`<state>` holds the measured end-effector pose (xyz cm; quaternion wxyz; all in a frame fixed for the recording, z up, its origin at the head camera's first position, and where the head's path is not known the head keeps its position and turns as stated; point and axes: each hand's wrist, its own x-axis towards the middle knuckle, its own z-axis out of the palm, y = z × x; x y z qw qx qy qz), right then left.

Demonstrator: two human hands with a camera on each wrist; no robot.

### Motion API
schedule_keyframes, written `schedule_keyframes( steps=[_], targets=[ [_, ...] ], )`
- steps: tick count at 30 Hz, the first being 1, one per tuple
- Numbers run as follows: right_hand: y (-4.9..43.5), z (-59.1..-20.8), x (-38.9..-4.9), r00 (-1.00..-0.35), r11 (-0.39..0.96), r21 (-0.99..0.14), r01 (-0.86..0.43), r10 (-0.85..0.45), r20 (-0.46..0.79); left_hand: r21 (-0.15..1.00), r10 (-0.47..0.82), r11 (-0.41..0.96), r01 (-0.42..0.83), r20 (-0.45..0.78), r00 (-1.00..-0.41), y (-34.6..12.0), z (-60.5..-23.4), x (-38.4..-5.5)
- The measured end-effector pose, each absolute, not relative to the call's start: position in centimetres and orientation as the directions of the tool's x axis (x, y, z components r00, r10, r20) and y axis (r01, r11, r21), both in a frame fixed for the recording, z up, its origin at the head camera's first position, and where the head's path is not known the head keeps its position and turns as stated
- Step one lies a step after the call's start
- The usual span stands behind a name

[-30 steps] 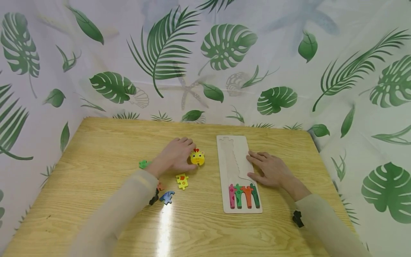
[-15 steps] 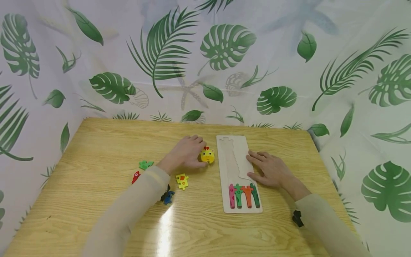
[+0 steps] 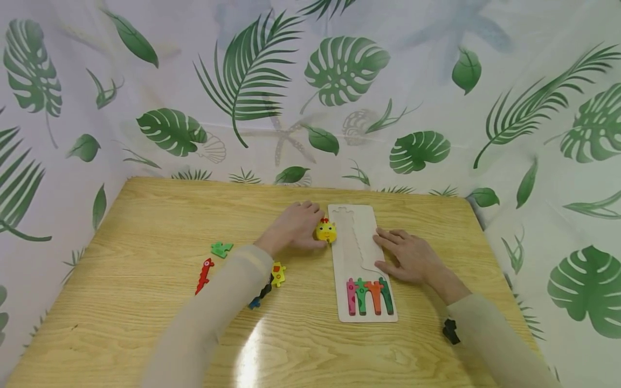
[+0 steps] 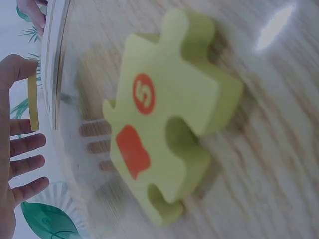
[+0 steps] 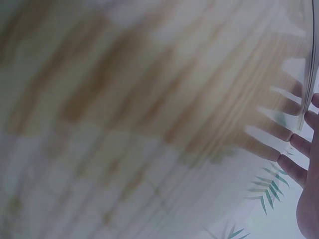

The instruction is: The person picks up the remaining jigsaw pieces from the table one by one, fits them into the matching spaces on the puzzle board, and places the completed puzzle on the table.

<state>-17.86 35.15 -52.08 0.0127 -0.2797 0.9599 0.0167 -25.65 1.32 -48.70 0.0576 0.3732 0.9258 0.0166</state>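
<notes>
giraffe-head piece (image 3: 326,231), yellow and round with red-tipped horns, sits pinched between thumb and finger of the left hand (image 3: 297,227), other fingers spread, right at the left edge of the pale puzzle board (image 3: 367,242); whether it touches the wood there, i can't tell. over on the right, the right hand (image 3: 407,256) lies with fingers stretched out, tips at the board's right edge. all this on a broad wooden table (image 3: 160,210), yellowish, its grain running left to right, a white streak of glare (image 3: 248,350) shining at the near side and a small dark mark (image 3: 74,326) out on the near left. four coloured leg pieces (image 3: 375,296) stand side by side in the board's near end, the long hollow beyond them bare. left of the board, a yellow piece (image 4: 164,99) numbered 5 lies flat, with a green piece (image 3: 221,249) and a red piece (image 3: 204,275) farther left. and the room: white cloth (image 3: 339,170) closes off the far, left and right sides, printed with green palm and monstera leaves, faint starfish and shells, lightly creased at the far side.
</notes>
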Motion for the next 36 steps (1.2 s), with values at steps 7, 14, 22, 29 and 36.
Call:
schedule_keyframes(
  steps=[7, 14, 22, 29, 36],
  targets=[
    [35.0, -52.1, -17.9, -0.844, 0.844, 0.029, -0.536, -0.535, -0.045, 0.072, 0.680, 0.733, 0.677, -0.112, -0.724, 2.3, -48.9, -26.1],
    [34.9, -52.1, -17.9, -0.846, 0.846, 0.034, -0.532, -0.531, -0.052, 0.110, 0.682, 0.732, 0.673, -0.107, -0.724, 3.6, -49.0, -26.6],
    [34.9, -52.1, -17.9, -0.849, 0.849, 0.035, -0.527, -0.525, -0.058, 0.088, 0.671, 0.741, 0.666, -0.110, -0.733, 4.9, -49.3, -27.4],
    [34.8, -52.1, -17.9, -0.856, 0.857, 0.042, -0.514, -0.511, -0.077, 0.076, 0.661, 0.750, 0.657, -0.113, -0.742, 5.5, -49.8, -28.1],
    [34.9, -52.1, -17.9, -0.857, 0.858, 0.034, -0.512, -0.508, -0.086, 0.091, 0.655, 0.755, 0.649, -0.110, -0.747, 6.3, -50.0, -28.5]
  ],
)
